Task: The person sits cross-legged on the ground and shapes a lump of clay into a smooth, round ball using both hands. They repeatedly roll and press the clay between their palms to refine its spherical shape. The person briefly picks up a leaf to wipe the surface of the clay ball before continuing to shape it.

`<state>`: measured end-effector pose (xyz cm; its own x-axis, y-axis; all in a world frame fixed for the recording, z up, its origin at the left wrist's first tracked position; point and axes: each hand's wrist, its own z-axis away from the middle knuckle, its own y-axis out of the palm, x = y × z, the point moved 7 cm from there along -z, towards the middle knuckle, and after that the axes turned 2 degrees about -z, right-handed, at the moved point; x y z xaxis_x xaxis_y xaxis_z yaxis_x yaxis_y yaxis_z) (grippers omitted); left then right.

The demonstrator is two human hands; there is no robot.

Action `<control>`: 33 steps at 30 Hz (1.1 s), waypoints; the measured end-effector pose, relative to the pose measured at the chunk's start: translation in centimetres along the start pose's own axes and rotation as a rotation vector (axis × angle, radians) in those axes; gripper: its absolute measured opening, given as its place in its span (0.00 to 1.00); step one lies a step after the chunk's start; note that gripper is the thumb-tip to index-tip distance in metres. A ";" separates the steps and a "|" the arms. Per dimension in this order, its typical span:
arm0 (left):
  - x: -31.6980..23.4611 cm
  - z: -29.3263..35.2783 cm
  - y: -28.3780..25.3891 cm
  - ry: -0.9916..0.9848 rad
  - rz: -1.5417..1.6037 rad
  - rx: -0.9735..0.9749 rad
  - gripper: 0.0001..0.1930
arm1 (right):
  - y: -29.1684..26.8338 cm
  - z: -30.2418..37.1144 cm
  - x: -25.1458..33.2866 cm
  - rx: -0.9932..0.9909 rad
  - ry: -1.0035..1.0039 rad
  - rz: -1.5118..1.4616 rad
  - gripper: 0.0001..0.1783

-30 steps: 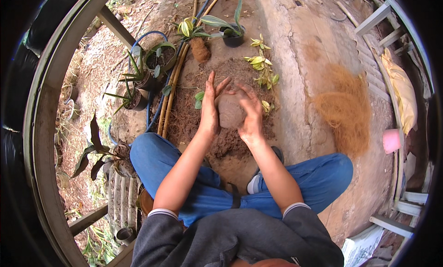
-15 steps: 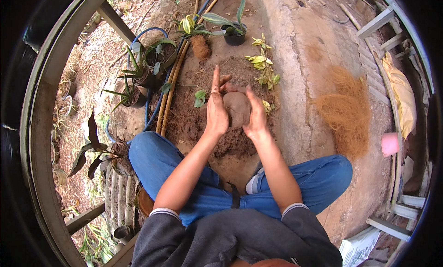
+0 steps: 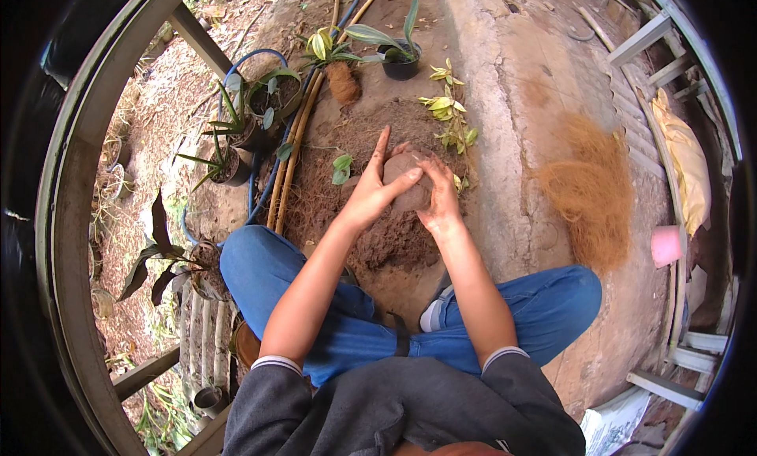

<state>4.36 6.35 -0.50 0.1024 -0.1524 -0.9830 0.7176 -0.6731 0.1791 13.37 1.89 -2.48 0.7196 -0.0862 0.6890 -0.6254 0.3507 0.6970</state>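
A rounded ball of brown soil (image 3: 412, 197) sits between my two hands, just above a heap of loose dark soil (image 3: 394, 247). My left hand (image 3: 369, 194) grips it from the left, thumb across its top and index finger stretched out forward. Curled round the far and right side is my right hand (image 3: 440, 197), its fingers bent onto the surface. Soil stains the fingers of both. The ball's underside is hidden.
Beyond the heap lie a fibre-wrapped plant ball (image 3: 343, 83) and a black potted plant (image 3: 401, 62). A cut leafy vine (image 3: 451, 113) rests to the right, with a coconut-fibre pile (image 3: 591, 188) further over. Bamboo poles (image 3: 293, 148) and a blue hose (image 3: 254, 184) run along the left.
My left thumb has swung over the top of the soil ball, and my left hand has tilted right. The right fingers have curled in closer round the ball.
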 end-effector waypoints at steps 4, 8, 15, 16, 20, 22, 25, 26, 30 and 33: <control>0.3 -0.5 0.1 -0.037 0.216 -0.077 0.54 | -1.0 0.6 -1.2 -0.125 0.093 -0.223 0.19; 0.4 -0.6 0.7 -0.010 0.094 -0.014 0.53 | -2.3 0.0 -1.8 -0.157 0.040 -0.207 0.21; -1.1 -0.6 0.9 0.031 -0.100 0.043 0.60 | -1.7 0.2 -0.9 -0.136 -0.021 -0.107 0.22; -1.1 -0.4 0.7 0.023 -0.081 0.051 0.61 | -1.4 0.4 -0.6 -0.110 -0.038 -0.003 0.23; -2.5 -0.4 -0.1 0.074 -0.190 0.041 0.66 | -0.1 0.1 1.2 -0.051 -0.064 0.359 0.29; -5.0 -0.7 -0.1 0.172 -0.392 0.006 0.69 | 1.7 0.4 3.1 0.142 0.138 0.307 0.31; -6.6 -1.5 1.3 0.307 -0.613 0.162 0.69 | 3.1 0.1 4.2 0.282 0.062 0.537 0.38; -6.7 -1.6 0.8 0.268 -0.502 0.125 0.68 | 2.9 0.2 4.5 0.256 0.064 0.520 0.39; -5.4 -1.1 -1.3 0.118 -0.080 -0.041 0.62 | 1.1 1.6 4.3 0.054 0.099 0.174 0.38; -3.8 0.5 1.7 0.167 -0.209 0.025 0.59 | 1.6 2.2 4.1 0.117 0.042 0.205 0.34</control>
<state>4.82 5.44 3.51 0.0673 0.1122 -0.9914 0.7179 -0.6955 -0.0300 14.64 0.02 1.93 0.5843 0.0158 0.8114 -0.7888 0.2458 0.5633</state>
